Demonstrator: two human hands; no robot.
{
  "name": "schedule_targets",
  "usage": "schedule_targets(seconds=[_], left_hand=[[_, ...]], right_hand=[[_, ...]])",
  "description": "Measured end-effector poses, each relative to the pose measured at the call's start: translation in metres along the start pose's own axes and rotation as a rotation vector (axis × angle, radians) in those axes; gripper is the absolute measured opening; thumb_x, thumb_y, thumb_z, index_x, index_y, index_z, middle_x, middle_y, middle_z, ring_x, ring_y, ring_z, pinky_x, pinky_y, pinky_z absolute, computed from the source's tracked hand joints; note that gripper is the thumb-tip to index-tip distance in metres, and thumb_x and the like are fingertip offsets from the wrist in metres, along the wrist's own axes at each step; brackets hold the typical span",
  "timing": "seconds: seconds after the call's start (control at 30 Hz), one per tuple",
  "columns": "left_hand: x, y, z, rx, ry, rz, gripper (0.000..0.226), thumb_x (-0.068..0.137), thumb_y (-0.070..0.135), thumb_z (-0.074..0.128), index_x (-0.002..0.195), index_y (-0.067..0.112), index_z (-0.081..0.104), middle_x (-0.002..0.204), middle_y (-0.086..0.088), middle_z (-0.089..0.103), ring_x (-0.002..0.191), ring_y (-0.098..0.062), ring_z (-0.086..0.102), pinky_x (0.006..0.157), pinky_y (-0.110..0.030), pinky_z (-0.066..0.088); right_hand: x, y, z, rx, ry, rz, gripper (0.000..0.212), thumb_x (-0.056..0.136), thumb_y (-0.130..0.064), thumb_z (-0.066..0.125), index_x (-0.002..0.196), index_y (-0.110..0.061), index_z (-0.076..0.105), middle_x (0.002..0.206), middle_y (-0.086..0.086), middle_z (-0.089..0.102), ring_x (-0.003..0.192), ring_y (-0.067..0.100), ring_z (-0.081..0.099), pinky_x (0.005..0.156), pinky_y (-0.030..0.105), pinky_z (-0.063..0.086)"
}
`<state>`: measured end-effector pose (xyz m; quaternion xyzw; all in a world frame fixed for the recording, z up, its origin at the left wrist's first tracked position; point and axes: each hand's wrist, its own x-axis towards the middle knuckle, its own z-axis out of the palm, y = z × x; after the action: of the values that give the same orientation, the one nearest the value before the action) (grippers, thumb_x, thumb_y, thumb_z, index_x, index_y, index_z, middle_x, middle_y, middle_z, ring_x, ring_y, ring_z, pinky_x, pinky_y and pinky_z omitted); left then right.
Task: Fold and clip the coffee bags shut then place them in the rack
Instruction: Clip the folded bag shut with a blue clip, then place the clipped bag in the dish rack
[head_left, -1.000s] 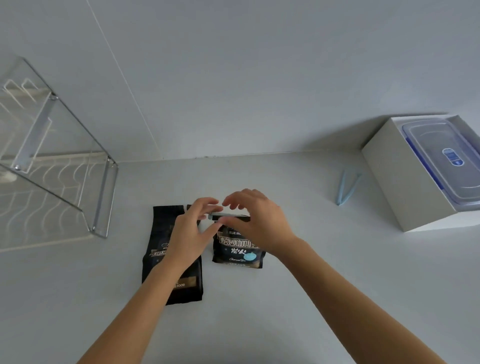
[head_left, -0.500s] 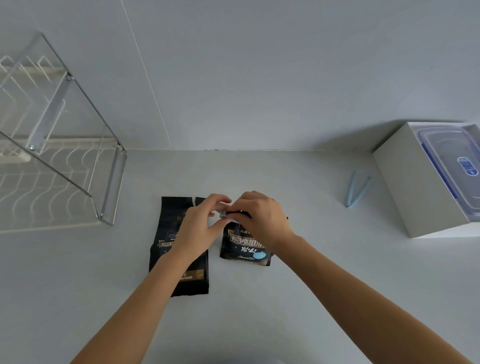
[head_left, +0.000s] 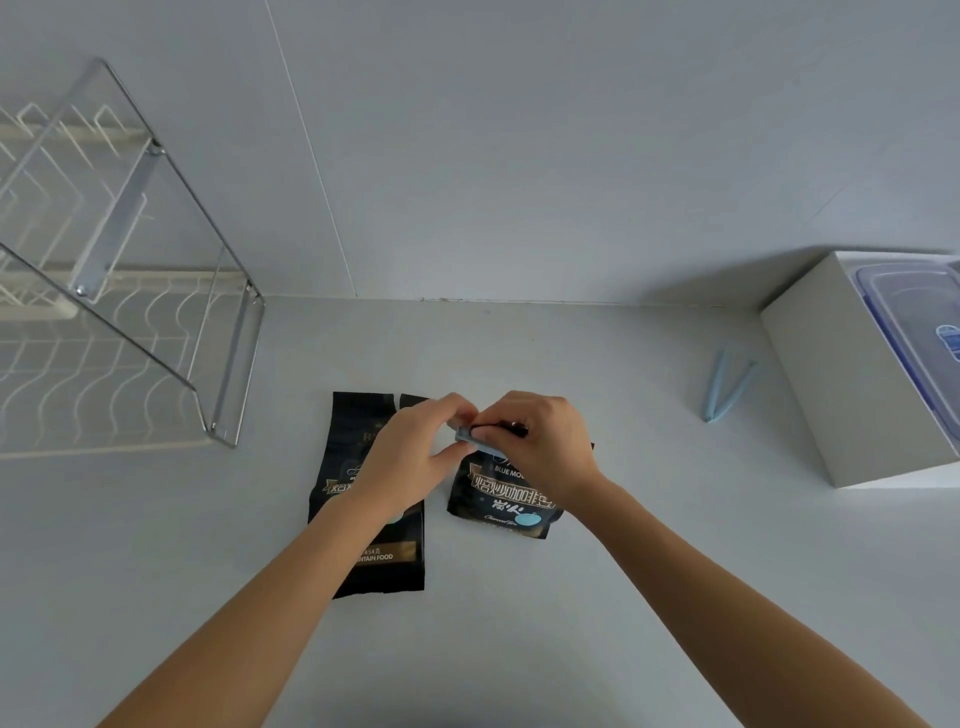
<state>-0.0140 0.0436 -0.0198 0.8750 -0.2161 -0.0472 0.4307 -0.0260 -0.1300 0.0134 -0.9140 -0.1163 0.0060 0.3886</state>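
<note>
Pale grey tabletop (head_left: 597, 597) meets a plain light wall, and two black coffee bags lie flat on it side by side near the middle. The smaller bag (head_left: 506, 499), on the right, has its top edge folded down. Both hands work at that fold. The left hand (head_left: 410, 457) is curled, its thumb and fingertips pinching the left end of a blue clip (head_left: 467, 435) that sits across the fold. The right hand (head_left: 540, 447) is curled over the same fold from the other side, fingers bent down onto the clip and the bag's top, and it hides the rest of the clip. Whether the clip is fully clamped cannot be told. The left forearm crosses above the longer bag (head_left: 384, 566), which lies unfolded just beside the smaller one. A wire rack (head_left: 228, 364) stands at the far left, well apart from both bags. A second clip (head_left: 724, 387), pale blue, lies to the right beside a white box (head_left: 852, 395) holding a clear plastic container (head_left: 914, 322).
</note>
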Motion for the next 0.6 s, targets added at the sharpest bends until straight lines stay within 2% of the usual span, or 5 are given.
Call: schedule_targets(seconds=[0.13,0.3,0.43,0.5,0.6], left_hand=[[-0.005,-0.004,0.003,-0.15,-0.029,-0.156,0.038,0.08,0.026,0.069,0.113,0.03,0.051,0.103,0.023,0.06,0.101,0.006,0.057,0.092,-0.02,0.045],[-0.024,-0.014,0.027,-0.337,-0.254,-0.425,0.084,0.072,0.027,0.077,0.139,0.029,0.025,0.145,0.002,0.04,0.133,-0.017,0.039,0.109,-0.042,0.036],[-0.025,-0.01,0.04,-0.228,-0.116,-0.479,0.079,0.073,0.025,0.077,0.138,0.023,0.031,0.142,-0.002,0.046,0.132,-0.02,0.041,0.108,-0.047,0.038],[-0.026,-0.003,0.044,-0.216,-0.067,-0.487,0.075,0.072,0.025,0.077,0.135,0.02,0.036,0.139,-0.002,0.049,0.129,-0.02,0.044,0.106,-0.045,0.041],[-0.034,0.013,0.047,-0.239,0.033,-0.474,0.068,0.073,0.022,0.077,0.131,0.019,0.042,0.133,-0.003,0.054,0.123,-0.019,0.05,0.1,-0.042,0.046]], right_hand=[[0.007,0.001,-0.013,-0.022,-0.128,0.022,0.02,0.08,-0.042,0.064,0.098,-0.036,0.068,0.091,-0.015,0.066,0.083,0.001,0.059,0.071,0.026,0.049],[-0.024,0.042,-0.039,0.276,-0.053,0.296,0.06,0.074,-0.042,0.073,0.127,-0.037,0.046,0.12,-0.015,0.057,0.114,0.002,0.052,0.083,0.021,0.045],[-0.067,0.072,-0.029,0.545,-0.171,0.576,0.093,0.07,-0.04,0.076,0.144,-0.028,0.021,0.137,-0.005,0.039,0.124,0.017,0.044,0.096,0.035,0.046],[-0.077,0.073,-0.02,0.614,-0.229,0.574,0.093,0.072,-0.034,0.078,0.144,-0.029,0.021,0.138,-0.006,0.042,0.123,0.017,0.047,0.095,0.038,0.048],[-0.079,0.061,-0.008,0.643,-0.199,0.494,0.069,0.078,-0.017,0.074,0.134,-0.027,0.036,0.131,-0.001,0.054,0.115,0.018,0.055,0.085,0.03,0.051]])
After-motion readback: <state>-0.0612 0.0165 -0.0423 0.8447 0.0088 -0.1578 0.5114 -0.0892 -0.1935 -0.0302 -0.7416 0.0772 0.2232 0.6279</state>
